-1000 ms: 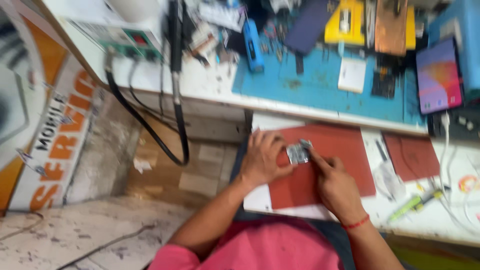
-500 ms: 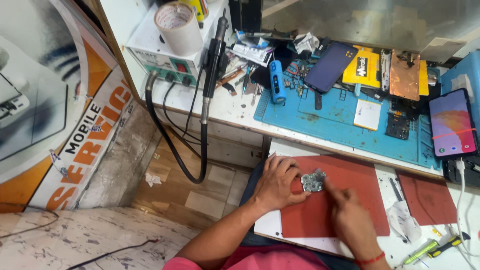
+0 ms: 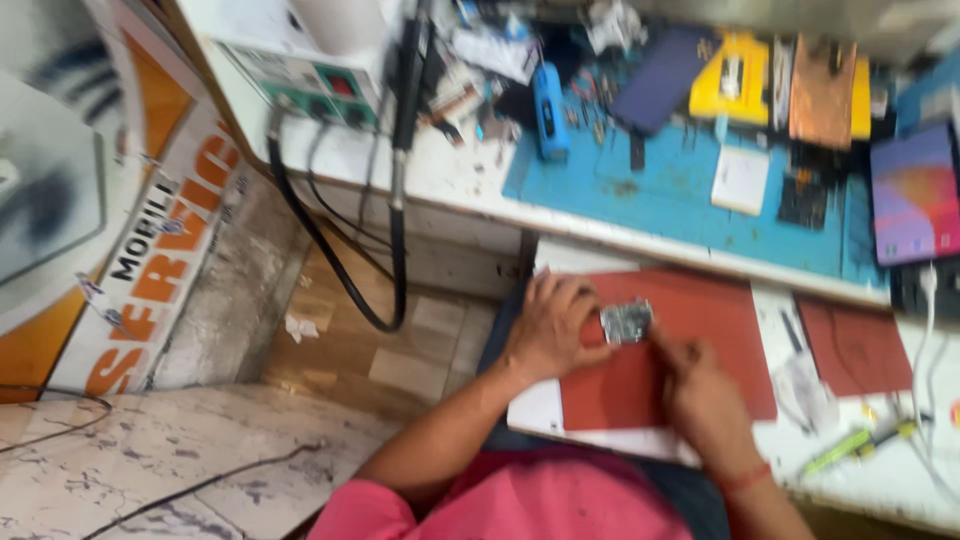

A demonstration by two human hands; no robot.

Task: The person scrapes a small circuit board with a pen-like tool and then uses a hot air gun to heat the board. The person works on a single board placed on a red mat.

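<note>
Since half a second earlier, my view had swung and blurred, so the white soldering station point(image 3: 300, 70) lost its top past the upper edge, while both hands stayed over the red mat point(image 3: 700, 330) with the small circuit board point(image 3: 627, 321) between them. I saw the left hand point(image 3: 550, 330) curled with its fingers point(image 3: 590, 310) against the board's left edge, pinning it to the mat. The right hand point(image 3: 705, 395) was closed up, one finger reaching to the board's right side; whether it gripped a tool I could not tell through the smear. The board lay flat on the mat at the front of the desk point(image 3: 450, 175), near the mat's upper left part. Behind it the blue work mat point(image 3: 650, 190) carried a blue cylindrical tool point(image 3: 548, 110), a dark phone point(image 3: 660, 80) and yellow pieces point(image 3: 735, 75), all too blurred to read in detail. A lit phone point(image 3: 915, 195) was cut by the right edge. A black hose point(image 3: 330, 260) hung off the desk's front. A second red mat point(image 3: 855, 345) lay just right of the first.
</note>
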